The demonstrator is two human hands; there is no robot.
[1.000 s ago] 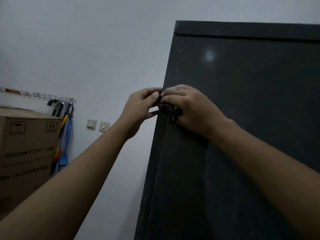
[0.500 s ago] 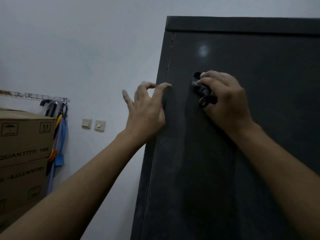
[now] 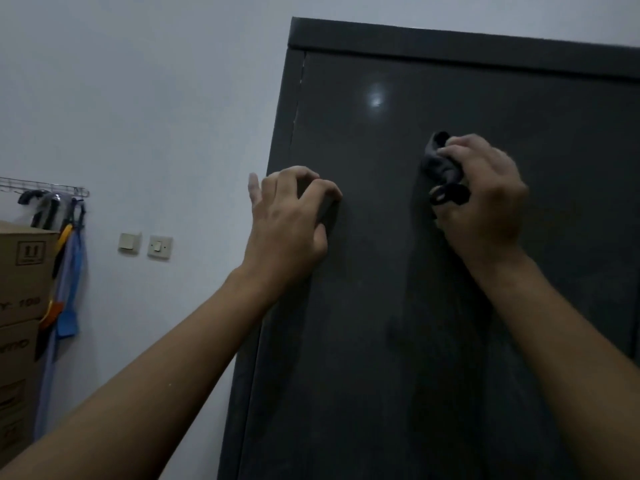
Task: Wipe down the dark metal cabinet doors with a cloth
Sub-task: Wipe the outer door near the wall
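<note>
A tall dark metal cabinet door [image 3: 398, 306] fills the right half of the view, with a glare spot near its top. My right hand [image 3: 485, 202] grips a bunched dark cloth [image 3: 441, 168] and holds it against the upper part of the door. My left hand [image 3: 291, 223] rests on the door near its left edge, its fingertips bent and touching the metal, with nothing in it. The door's lower part lies below the view.
A pale wall [image 3: 156, 98] stands left of the cabinet, with two switch plates [image 3: 145, 244]. Stacked cardboard boxes [image 3: 20, 289] sit at the far left. A wire rack [image 3: 45, 188] above them holds hanging blue and orange items [image 3: 65, 289].
My right hand has carried the cloth from the door's left edge rightward across the upper panel. My left hand let go of the cloth and now rests on the door.
</note>
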